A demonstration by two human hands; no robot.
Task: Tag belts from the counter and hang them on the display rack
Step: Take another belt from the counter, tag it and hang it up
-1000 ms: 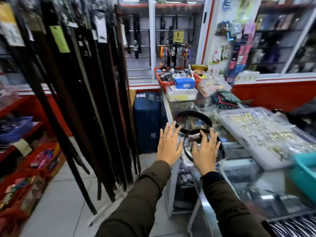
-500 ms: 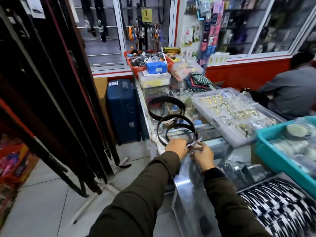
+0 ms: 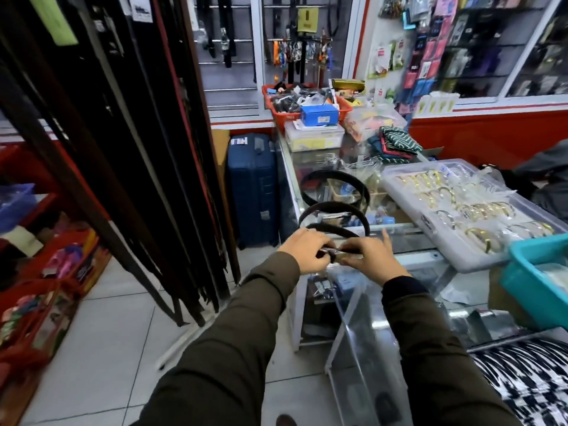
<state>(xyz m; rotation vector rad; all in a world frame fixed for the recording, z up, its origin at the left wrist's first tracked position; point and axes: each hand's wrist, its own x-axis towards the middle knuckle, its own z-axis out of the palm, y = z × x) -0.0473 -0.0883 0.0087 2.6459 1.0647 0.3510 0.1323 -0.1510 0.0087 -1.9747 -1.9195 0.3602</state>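
Observation:
Two coiled dark belts lie on the glass counter [image 3: 408, 256]. The near belt [image 3: 333, 207] loops right in front of my hands; the far belt [image 3: 335, 176] lies behind it. My left hand [image 3: 302, 252] and my right hand [image 3: 367, 256] meet at the near belt's end, both pinching it at the counter's front edge. Whether a small tag sits between my fingers is unclear. The display rack [image 3: 129, 142] full of hanging dark belts stands to the left, over the tiled floor.
A clear tray of gold bracelets [image 3: 461, 210] and a teal bin [image 3: 534, 272] sit on the counter to the right. A blue suitcase [image 3: 252, 186] stands between rack and counter. Red baskets and boxes crowd the far counter end. A seated person is at the far right.
My hands came down from spread open above the belts and closed together on the near belt's end. The view swung right, toward the counter.

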